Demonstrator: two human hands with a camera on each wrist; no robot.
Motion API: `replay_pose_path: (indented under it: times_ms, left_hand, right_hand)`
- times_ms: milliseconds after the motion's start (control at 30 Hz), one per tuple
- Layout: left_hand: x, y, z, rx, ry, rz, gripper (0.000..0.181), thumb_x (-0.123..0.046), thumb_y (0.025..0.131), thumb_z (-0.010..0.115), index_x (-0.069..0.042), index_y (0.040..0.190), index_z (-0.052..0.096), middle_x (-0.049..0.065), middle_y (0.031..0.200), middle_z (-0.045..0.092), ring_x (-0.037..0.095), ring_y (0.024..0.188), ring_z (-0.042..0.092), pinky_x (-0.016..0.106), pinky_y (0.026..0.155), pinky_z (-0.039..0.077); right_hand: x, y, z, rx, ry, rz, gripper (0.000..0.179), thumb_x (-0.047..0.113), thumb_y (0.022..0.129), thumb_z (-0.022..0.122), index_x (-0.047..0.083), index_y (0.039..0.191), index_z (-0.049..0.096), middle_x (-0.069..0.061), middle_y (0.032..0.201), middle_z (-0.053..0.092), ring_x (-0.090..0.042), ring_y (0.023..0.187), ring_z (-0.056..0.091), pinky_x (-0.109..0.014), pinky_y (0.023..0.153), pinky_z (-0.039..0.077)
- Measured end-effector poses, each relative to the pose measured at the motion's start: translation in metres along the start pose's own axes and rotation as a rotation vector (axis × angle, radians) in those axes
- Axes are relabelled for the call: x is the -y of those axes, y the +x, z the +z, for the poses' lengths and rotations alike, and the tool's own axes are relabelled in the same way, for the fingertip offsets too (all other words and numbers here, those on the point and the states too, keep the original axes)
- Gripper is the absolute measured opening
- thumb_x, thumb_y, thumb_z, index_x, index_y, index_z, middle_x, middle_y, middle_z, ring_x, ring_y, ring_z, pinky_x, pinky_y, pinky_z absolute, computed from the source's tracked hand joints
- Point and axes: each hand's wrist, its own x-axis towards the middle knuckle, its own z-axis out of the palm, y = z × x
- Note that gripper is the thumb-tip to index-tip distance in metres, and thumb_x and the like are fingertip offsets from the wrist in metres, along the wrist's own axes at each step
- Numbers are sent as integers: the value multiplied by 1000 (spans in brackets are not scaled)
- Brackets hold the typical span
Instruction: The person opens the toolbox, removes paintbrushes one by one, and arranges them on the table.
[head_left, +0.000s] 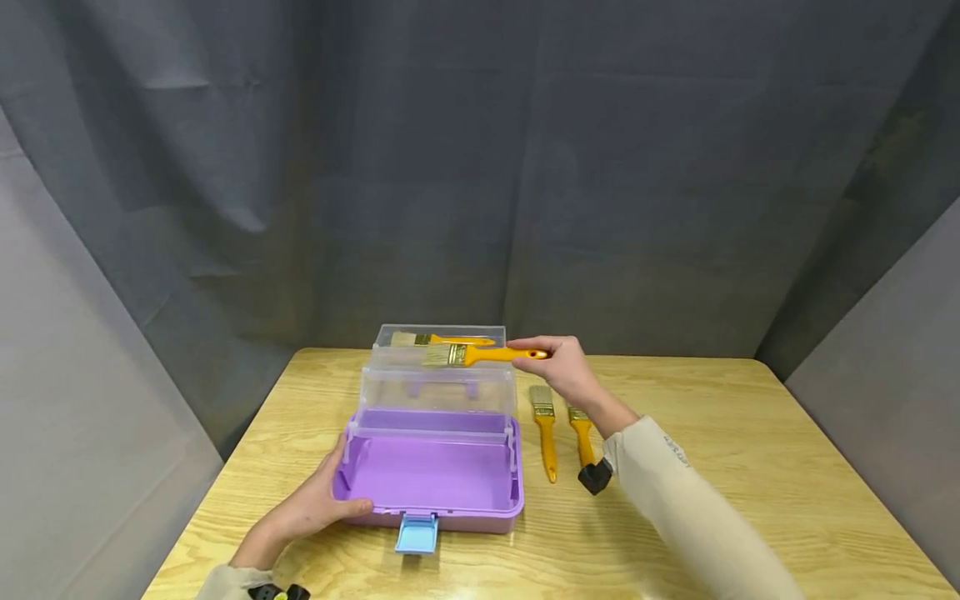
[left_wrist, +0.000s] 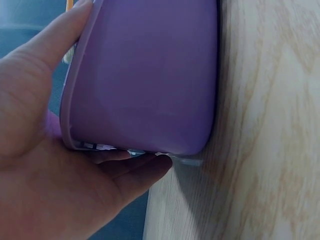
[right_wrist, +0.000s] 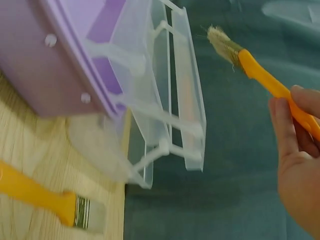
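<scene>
A purple storage box (head_left: 435, 473) stands with its lid raised, its clear fold-out trays (head_left: 438, 387) spread up behind the base. My left hand (head_left: 318, 498) grips the box's left end, thumb on the front rim and fingers round the far side. In the left wrist view, those fingers (left_wrist: 142, 175) press on the purple wall. Above the upper trays, my right hand (head_left: 558, 367) pinches a yellow-handled paintbrush (head_left: 487, 355) by the handle end, bristles pointing left. Another paintbrush (head_left: 457, 340) lies in the top tray, just behind the held one.
Right of the box, two more paintbrushes, one nearer the box (head_left: 546, 433) and one partly under my right arm (head_left: 582, 437), lie on the wooden table (head_left: 712, 433). A light-blue latch (head_left: 417, 535) hangs at the box's front. Grey cloth (head_left: 600, 167) rises behind the table.
</scene>
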Motion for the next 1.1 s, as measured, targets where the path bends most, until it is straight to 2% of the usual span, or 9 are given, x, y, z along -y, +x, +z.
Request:
replay_pose_path:
  times_ms: [233, 367, 533, 700, 867, 1100]
  left_hand:
    - [-1, -1, -1, 1, -23, 44, 117, -16, 76, 79, -12, 152, -10, 27, 154, -1, 49, 136, 10, 65, 104, 10]
    - [-1, -1, -2, 0, -23, 41, 117, -15, 76, 79, -10, 151, -9, 26, 154, -1, 49, 137, 9, 65, 104, 9]
    - [0, -1, -1, 1, -13, 47, 117, -15, 76, 80, -10, 151, -10, 26, 154, -1, 48, 137, 7, 65, 104, 9]
    - [2, -2, -1, 3, -12, 52, 117, -14, 76, 79, -10, 151, -10, 26, 154, -1, 48, 137, 8, 65, 104, 9]
    - [4, -1, -2, 4, -32, 74, 117, -13, 76, 79, -10, 151, -10, 25, 154, -1, 49, 137, 9, 66, 104, 9]
    - [1, -2, -1, -1, -2, 72, 118, -14, 75, 80, -9, 151, -10, 26, 154, -1, 49, 137, 8, 66, 104, 9]
  right_hand:
    - [-11, -17, -35, -3, 68, -16, 36, 8, 84, 71, -4, 117, 64, -17, 117, 64, -18, 94, 64, -27, 80, 53]
    - [-24, -27, -56, -10, 112, -1, 38, 9, 83, 72, -6, 117, 63, -10, 115, 66, -15, 95, 64, -27, 80, 53]
    - [-45, -41, -84, 12, 278, 45, 30, 1, 86, 67, -3, 116, 66, 1, 108, 68, -13, 95, 64, -27, 82, 52]
    - [-63, -56, -107, 39, 442, 99, 28, -5, 88, 61, 1, 115, 67, 0, 110, 67, -13, 96, 65, -29, 88, 49]
    - [-83, -68, -131, 42, 511, 116, 33, -9, 91, 55, -7, 123, 58, -3, 112, 66, -15, 98, 65, -30, 89, 48]
    - [-115, -89, -159, -4, 632, 154, 33, -13, 91, 51, 2, 116, 67, -4, 112, 64, -16, 100, 65, -27, 87, 49]
